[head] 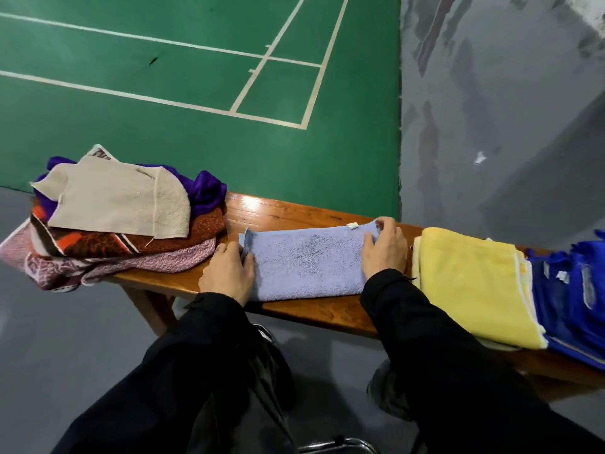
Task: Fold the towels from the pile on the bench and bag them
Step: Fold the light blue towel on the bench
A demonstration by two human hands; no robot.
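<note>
A light blue towel (307,262) lies folded lengthwise across the wooden bench (278,208). My left hand (229,273) pinches its left end, where a corner stands up. My right hand (384,247) grips the right end, fingers curled over the far corner near a small white tag. A pile of unfolded towels (118,217) sits at the left end of the bench, with a beige one on top over purple, rust-patterned and pink ones. A folded yellow towel (471,283) lies to the right, beside a blue bag (569,306).
Beyond the bench lies a green court floor (196,93) with white lines, and grey floor (491,126) to the right. My dark-clothed legs and a shoe (389,394) are below the bench. A metal rail (337,444) shows at the bottom edge.
</note>
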